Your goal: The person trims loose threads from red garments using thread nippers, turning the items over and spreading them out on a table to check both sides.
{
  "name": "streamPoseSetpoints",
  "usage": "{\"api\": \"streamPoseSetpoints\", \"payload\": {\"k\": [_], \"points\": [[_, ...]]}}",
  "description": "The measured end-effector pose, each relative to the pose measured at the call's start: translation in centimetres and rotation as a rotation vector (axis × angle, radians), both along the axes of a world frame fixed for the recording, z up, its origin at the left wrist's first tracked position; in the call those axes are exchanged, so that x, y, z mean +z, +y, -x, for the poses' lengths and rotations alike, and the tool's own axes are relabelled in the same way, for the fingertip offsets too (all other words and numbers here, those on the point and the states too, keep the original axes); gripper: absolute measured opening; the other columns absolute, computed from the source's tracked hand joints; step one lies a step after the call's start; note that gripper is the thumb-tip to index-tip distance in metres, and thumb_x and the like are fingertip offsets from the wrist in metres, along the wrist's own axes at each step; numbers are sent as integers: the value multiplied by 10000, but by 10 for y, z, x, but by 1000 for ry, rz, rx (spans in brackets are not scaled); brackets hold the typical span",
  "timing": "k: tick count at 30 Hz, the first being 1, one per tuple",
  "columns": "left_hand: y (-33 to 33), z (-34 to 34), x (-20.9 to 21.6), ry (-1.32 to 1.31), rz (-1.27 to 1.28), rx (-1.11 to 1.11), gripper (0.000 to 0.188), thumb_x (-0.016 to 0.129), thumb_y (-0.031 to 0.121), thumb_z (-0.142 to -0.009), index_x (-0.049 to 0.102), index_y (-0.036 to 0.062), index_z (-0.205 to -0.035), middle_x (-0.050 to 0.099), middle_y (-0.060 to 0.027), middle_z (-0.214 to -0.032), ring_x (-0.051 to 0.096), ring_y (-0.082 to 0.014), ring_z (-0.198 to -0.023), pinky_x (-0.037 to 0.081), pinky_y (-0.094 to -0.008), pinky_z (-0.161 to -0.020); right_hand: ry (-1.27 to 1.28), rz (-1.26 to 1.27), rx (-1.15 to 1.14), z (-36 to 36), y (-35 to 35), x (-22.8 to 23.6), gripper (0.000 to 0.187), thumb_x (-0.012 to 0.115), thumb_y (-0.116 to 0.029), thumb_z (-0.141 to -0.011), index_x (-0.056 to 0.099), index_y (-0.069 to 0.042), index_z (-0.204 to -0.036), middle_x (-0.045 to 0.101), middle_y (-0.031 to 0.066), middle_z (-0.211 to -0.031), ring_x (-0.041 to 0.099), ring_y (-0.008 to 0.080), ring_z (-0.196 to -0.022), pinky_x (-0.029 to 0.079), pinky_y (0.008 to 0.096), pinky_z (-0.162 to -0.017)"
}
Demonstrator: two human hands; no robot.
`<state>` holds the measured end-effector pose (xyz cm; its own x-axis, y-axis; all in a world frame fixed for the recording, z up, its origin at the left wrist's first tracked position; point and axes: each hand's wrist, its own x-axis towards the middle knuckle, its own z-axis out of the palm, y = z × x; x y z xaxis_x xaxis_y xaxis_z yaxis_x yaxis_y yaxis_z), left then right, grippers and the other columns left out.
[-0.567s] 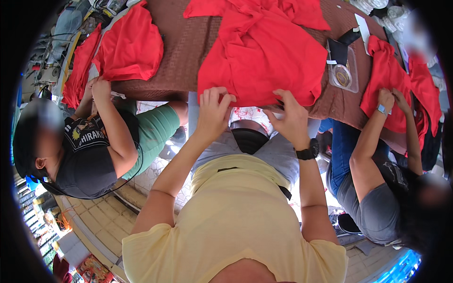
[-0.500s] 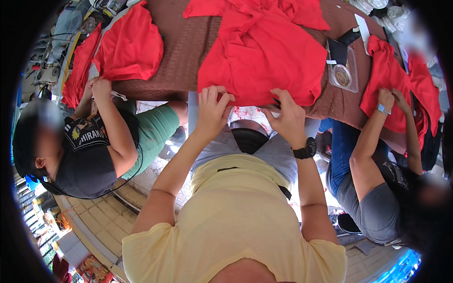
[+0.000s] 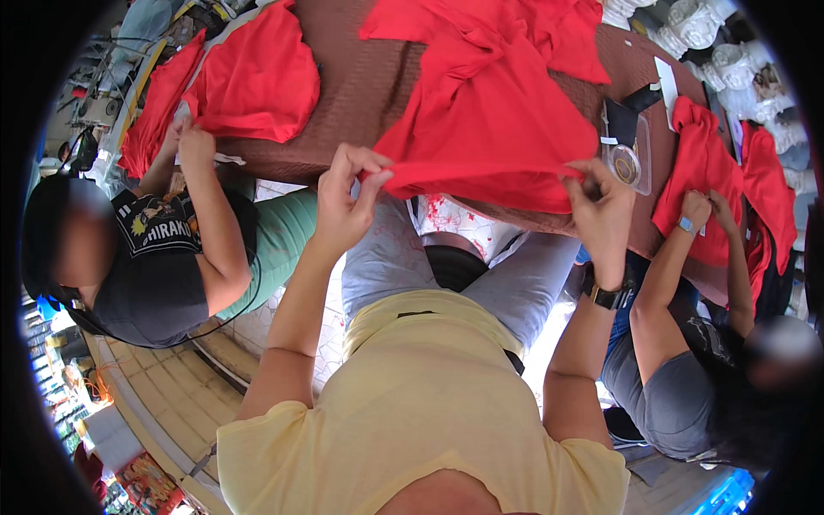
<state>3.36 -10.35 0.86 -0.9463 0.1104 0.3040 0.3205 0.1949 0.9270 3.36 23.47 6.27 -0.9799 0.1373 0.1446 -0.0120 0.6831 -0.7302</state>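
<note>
A red cloth garment (image 3: 502,112) lies bunched on the table in front of me, its near edge pulled taut and lifted. My left hand (image 3: 350,196) pinches the left end of that edge between thumb and fingers. At the right end, my right hand (image 3: 603,210) is closed on the same edge, thumb against fingertips. The garment's far part stays crumpled on the brown cover. A dark watch (image 3: 608,297) circles my right wrist.
A brown cloth (image 3: 343,94) covers the table. Right of my garment are a clear plastic box (image 3: 642,176) with a round gold-coloured item and a black pouch (image 3: 620,120). Co-workers on both sides handle red garments, one left (image 3: 257,77), one right (image 3: 699,163).
My hands have moved farther apart and taken hold of the garment's near edge, stretching it between them. The garment's front now narrows toward a raised, straight edge.
</note>
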Motion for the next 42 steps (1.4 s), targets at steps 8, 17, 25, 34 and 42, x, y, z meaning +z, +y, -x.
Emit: {"api": "streamPoseSetpoints", "payload": {"k": [8,17,25,34,42], "points": [[23,64,-1,418,665,318,207,645,-32,-862,671,38,-1055,611,-155,-1156,615,-356,-1006,504,-405,-911,240,22,52,74,-36,-38,219,744,-90,-840,683,-28,-1041,717,166,-941,712,323,-919,540,398,-784],[51,77,-40,190,536,96,211,740,40,-850,715,28,-1059,610,-134,-1033,642,-271,-871,529,-363,-767,80,136,242,67,-90,-94,199,764,-97,-824,693,-9,-988,677,141,-941,688,302,-873,535,390,-758],[47,91,-43,82,534,122,99,719,51,-870,711,13,-960,650,-112,-891,651,-277,-793,519,-370,-730,115,207,196,54,-101,-76,318,704,-153,-912,562,-48,-1176,676,162,-1034,673,373,-943,526,455,-792],[50,93,-41,-63,285,81,49,640,-23,-916,663,-55,-944,718,-146,-839,696,-194,-801,538,-319,-775,210,37,425,66,-106,-79,136,598,-180,-975,539,-61,-1000,645,145,-966,652,403,-860,507,489,-687],[50,92,-38,-76,311,75,59,634,-8,-923,665,-55,-942,726,-150,-850,703,-209,-807,540,-329,-773,263,-71,405,69,-114,-82,82,604,-149,-944,561,-81,-958,635,121,-903,651,389,-777,505,495,-632]]}}
